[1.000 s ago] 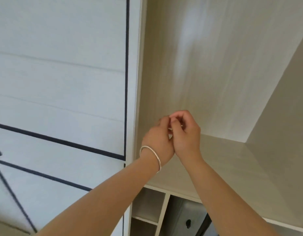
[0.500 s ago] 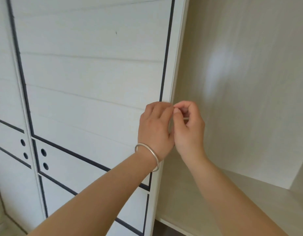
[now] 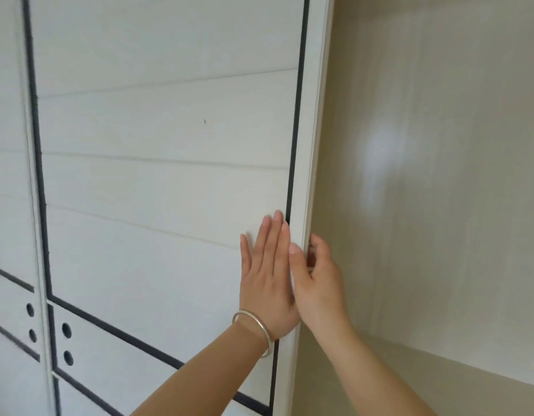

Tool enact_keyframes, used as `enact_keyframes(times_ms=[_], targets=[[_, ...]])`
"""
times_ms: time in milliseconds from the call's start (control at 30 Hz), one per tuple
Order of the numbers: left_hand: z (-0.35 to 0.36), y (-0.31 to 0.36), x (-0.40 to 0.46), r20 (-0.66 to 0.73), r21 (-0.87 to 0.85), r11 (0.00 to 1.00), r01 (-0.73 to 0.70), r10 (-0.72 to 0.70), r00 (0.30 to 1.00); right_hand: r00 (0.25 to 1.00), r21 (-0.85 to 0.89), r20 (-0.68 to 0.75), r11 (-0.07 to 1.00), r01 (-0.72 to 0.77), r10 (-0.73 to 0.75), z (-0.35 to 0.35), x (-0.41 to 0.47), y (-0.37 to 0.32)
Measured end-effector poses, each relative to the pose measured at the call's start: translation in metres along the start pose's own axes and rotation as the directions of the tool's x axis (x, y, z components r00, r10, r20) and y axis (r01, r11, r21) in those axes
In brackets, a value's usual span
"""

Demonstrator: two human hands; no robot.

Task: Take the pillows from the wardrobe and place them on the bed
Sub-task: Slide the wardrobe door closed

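A white sliding wardrobe door [image 3: 169, 175] with black trim lines fills the left of the view. My left hand [image 3: 267, 274], with a silver bangle on its wrist, lies flat with fingers spread against the door face near its right edge. My right hand [image 3: 318, 280] curls around that vertical door edge [image 3: 307, 145], thumb in front and fingers behind. To the right, the open wardrobe compartment [image 3: 439, 175] shows a beige back wall and a bare shelf [image 3: 454, 382]. No pillows or bed are in view.
A second white door panel [image 3: 11, 205] with small round holes stands at the far left. The beige shelf runs along the lower right of the open compartment.
My hands were pinched together in front of the compartment; now the left hand has flattened onto the door and the right has taken hold of its edge. The view has swung left.
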State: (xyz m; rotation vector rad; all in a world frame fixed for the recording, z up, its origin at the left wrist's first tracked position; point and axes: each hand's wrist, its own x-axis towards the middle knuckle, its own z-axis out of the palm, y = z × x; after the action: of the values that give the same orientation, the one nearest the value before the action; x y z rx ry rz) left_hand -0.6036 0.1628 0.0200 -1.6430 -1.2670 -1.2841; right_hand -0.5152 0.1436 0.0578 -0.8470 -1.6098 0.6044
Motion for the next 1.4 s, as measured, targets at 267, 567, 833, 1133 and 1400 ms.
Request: enact_keyframes(times_ms=[267, 567, 833, 1133, 1400], targets=[[0.008, 0.039, 0.0, -0.018, -0.145, 0.985, -0.096, 0.094, 0.995, 1.0, -0.057, -0.009, 0.998, -0.024, 0.023, -0.041, 0.001, 0.008], [0.026, 0.144, 0.001, -0.076, -0.351, 0.925, -0.147, 0.129, 0.989, 0.989, 0.02, -0.136, 0.998, -0.057, 0.059, -0.142, -0.026, 0.007], [0.041, 0.241, -0.007, -0.044, -0.537, 0.811, -0.231, 0.246, 0.968, 0.93, -0.169, -0.348, 0.968, -0.187, 0.119, -0.23, -0.06, 0.02], [0.061, 0.338, -0.007, 0.062, -0.537, 0.782, -0.316, 0.411, 0.91, 0.821, -0.337, -0.569, 0.925, -0.174, -0.053, -0.319, -0.09, 0.039], [0.079, 0.405, -0.011, 0.028, -0.48, 0.782, -0.398, 0.467, 0.884, 0.774, -0.846, -0.491, 0.431, -0.314, -0.4, -0.392, -0.105, 0.068]])
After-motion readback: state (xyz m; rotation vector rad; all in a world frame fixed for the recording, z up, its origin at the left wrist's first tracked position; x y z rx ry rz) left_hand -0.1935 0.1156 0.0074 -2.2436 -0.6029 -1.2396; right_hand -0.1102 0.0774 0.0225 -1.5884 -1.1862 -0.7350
